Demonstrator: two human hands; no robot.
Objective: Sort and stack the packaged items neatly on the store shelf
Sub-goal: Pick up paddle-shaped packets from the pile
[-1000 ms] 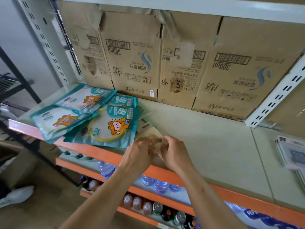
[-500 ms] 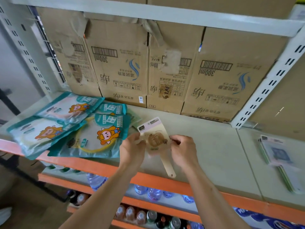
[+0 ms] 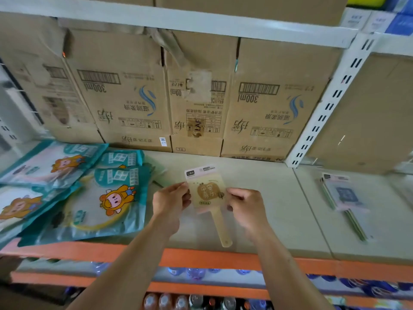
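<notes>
Spanning the view is a beige shelf (image 3: 257, 222) with an orange front edge. Along its back stands a row of cardboard cartons (image 3: 125, 97), set upside down, so that "300ml", the barcodes, a blue wave mark and the Chinese lettering all read inverted; one carton also shows "LAF". On the left of the shelf lie overlapping teal packets (image 3: 96, 202), each with a cartoon figure in an orange hood and white label panels whose print is too small to read. On the right lies a stack of flat packs (image 3: 344, 198), blurred.

Near the front edge, between those two groups, the left hand (image 3: 171, 201) and right hand (image 3: 244, 205) each pinch a side of a packaged wooden paddle (image 3: 206, 191), with its handle (image 3: 221, 227) pointing toward the orange edge. Its pink header card carries a dark logo block, and a brown emblem with Chinese characters is printed on the wood. Whether it touches the shelf cannot be told.
</notes>
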